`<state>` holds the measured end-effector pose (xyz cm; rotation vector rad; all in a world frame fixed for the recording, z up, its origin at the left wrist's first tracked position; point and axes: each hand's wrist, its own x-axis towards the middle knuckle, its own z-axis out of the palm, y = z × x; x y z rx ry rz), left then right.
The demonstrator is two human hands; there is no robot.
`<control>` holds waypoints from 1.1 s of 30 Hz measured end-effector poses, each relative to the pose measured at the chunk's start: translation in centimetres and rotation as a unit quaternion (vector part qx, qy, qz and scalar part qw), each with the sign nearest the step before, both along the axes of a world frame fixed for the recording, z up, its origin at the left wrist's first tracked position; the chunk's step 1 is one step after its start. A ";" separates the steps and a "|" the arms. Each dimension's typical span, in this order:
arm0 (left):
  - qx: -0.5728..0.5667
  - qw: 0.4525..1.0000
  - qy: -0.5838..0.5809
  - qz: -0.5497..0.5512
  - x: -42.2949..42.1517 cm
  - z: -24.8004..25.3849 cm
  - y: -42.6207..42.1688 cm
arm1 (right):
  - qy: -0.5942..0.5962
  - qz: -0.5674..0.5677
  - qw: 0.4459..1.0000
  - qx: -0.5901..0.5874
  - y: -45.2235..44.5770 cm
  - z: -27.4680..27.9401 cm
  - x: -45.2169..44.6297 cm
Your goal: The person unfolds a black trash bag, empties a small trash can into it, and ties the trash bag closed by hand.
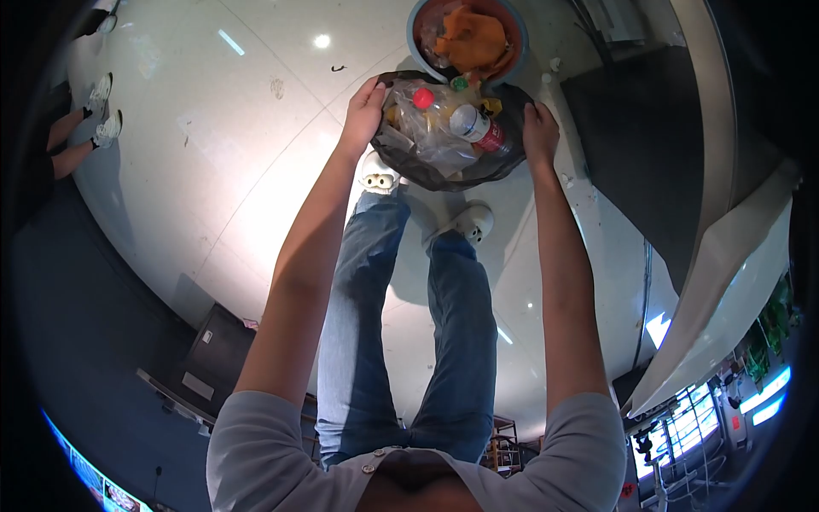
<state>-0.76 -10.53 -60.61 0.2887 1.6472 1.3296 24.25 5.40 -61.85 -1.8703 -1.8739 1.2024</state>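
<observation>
A black trash bag hangs spread between my hands, its mouth facing up at me. My left hand is closed on the bag's left rim. On the right rim, my right hand is closed as well. Inside lie clear crumpled plastic, a plastic bottle with a red label and a bottle with a red cap. A green cap shows near the far rim. Just beyond the bag stands a round bin with an orange crumpled piece in it.
My white slippers are on the pale tiled floor below the bag. Another person's legs and white shoes are at the far left. To the right are a dark mat-like surface and a curved white panel.
</observation>
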 end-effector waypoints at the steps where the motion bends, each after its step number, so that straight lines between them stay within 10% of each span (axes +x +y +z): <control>1: 0.004 1.000 0.029 0.004 0.2 0.6 -0.5 | 0.015 -0.014 0.999 0.044 -0.8 0.5 0.3; 18: 0.025 0.960 -0.024 0.279 1.7 1.4 -9.4 | -0.016 -0.071 0.975 0.208 -8.4 5.2 6.3; 20: -0.013 0.910 -0.162 0.380 1.4 1.8 -10.0 | -0.040 -0.043 0.974 0.220 -8.5 5.4 7.3; 28: -0.010 0.914 -0.244 0.323 0.0 3.7 -9.7 | -0.030 -0.106 0.966 0.232 -8.4 3.9 8.0; 30: -0.047 0.930 -0.190 0.312 0.7 2.2 -9.5 | 0.004 -0.184 0.981 -0.060 -7.9 2.7 7.6; 33: -0.135 0.970 -0.079 0.185 1.6 0.4 -9.1 | -0.043 -0.051 0.985 -0.156 -7.7 1.4 6.4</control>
